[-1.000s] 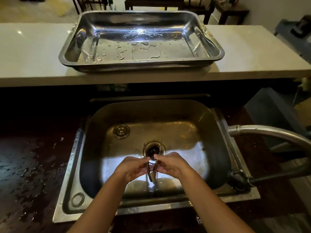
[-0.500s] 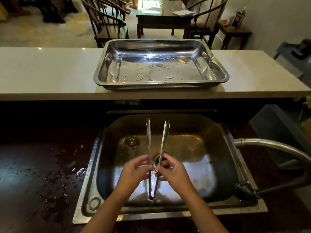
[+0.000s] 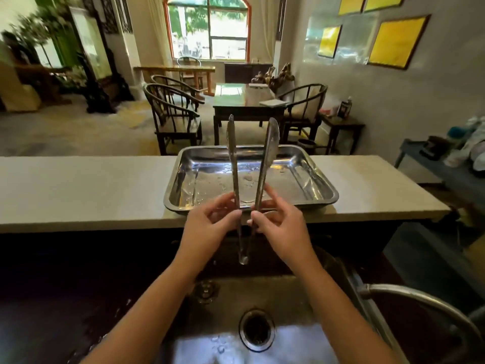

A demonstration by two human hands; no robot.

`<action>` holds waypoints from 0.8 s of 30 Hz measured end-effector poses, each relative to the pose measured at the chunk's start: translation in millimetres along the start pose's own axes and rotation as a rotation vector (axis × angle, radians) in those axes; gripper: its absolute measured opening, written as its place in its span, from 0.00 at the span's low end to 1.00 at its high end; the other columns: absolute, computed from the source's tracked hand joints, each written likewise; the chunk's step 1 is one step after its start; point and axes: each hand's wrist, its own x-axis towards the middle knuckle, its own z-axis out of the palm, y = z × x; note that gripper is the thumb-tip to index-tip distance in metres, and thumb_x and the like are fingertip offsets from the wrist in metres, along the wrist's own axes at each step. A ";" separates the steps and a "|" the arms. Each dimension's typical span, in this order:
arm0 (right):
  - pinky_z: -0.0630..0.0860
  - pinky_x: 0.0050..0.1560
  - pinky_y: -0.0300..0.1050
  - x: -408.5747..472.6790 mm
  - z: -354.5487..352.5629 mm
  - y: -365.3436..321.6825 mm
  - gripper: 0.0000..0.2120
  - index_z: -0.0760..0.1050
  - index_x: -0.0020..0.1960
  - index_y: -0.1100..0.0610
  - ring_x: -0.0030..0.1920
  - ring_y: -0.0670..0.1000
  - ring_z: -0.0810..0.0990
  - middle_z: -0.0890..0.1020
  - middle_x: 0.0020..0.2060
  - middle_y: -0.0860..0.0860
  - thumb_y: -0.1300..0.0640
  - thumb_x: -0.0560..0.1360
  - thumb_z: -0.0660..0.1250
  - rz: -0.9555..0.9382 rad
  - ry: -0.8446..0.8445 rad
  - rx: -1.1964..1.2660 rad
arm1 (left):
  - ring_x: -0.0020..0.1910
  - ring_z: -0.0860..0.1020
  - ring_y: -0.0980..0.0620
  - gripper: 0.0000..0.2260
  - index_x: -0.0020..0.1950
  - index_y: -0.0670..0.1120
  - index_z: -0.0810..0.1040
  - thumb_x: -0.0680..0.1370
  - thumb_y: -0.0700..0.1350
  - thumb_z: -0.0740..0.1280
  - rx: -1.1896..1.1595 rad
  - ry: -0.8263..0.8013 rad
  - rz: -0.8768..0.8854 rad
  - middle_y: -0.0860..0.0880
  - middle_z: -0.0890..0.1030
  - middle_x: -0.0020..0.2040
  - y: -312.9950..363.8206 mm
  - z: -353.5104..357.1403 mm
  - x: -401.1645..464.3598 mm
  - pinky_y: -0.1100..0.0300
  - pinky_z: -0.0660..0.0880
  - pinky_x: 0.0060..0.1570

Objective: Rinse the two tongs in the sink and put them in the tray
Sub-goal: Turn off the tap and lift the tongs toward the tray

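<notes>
A pair of steel tongs [image 3: 266, 151] stands upright in the air between the sink and the tray, its tips up and spread, its hinge end pointing down. My left hand [image 3: 210, 227] pinches the left arm of the tongs. My right hand [image 3: 280, 224] pinches the right arm. The steel tray [image 3: 322, 185] sits on the pale counter just behind the tongs, wet with drops and holding nothing. The steel sink [image 3: 223, 298] with its drain [image 3: 256, 329] lies below my forearms. A second pair of tongs is not visible.
The pale counter [image 3: 78, 190] runs across the view behind the sink. A curved tap spout [image 3: 420, 298] reaches in from the lower right. The dark worktop left of the sink is wet. Chairs and a table stand in the room beyond.
Both hands have lifted the tongs out of the sink basin up to the height of the tray. The view has tilted upward toward the room.
</notes>
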 end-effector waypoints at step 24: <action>0.82 0.39 0.48 192.8 -9.2 42.5 0.18 0.71 0.63 0.62 0.41 0.54 0.81 0.80 0.50 0.58 0.66 0.73 0.65 0.475 -0.115 -0.212 | 0.39 0.80 0.51 0.09 0.52 0.38 0.78 0.73 0.35 0.68 0.170 -0.028 -0.451 0.43 0.81 0.43 -33.5 24.3 191.9 0.63 0.78 0.35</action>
